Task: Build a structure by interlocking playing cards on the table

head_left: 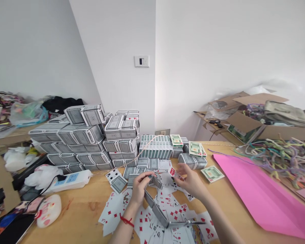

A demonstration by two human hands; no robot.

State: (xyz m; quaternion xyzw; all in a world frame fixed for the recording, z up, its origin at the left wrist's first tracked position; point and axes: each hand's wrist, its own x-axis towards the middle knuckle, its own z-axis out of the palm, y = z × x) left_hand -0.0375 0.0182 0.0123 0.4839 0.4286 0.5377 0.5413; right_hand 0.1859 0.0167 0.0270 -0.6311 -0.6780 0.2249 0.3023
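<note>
My left hand (140, 185) is closed on one end of a strip of folded playing cards (156, 210), grey-backed and bent at angles. The strip hangs down over the loose cards. Just right of it, my right hand (190, 179) has its fingertips round a small red-and-white piece (172, 171), which looks like a folded card. The two hands are apart. Beneath them loose playing cards (144, 220) are spread face up, many of them red diamonds and hearts. By the strip's lower end lies a thin grey pointed thing (186, 223), too blurred to name.
Behind the hands stand tall stacks of grey card blocks (88, 135) and a row of green-and-white card packs (156, 145). One green pack (212, 174) lies near pink paper (264, 200). A power strip (71, 181) is at left; colourful yarn (287, 162) and an opened carton (274, 130) are at right.
</note>
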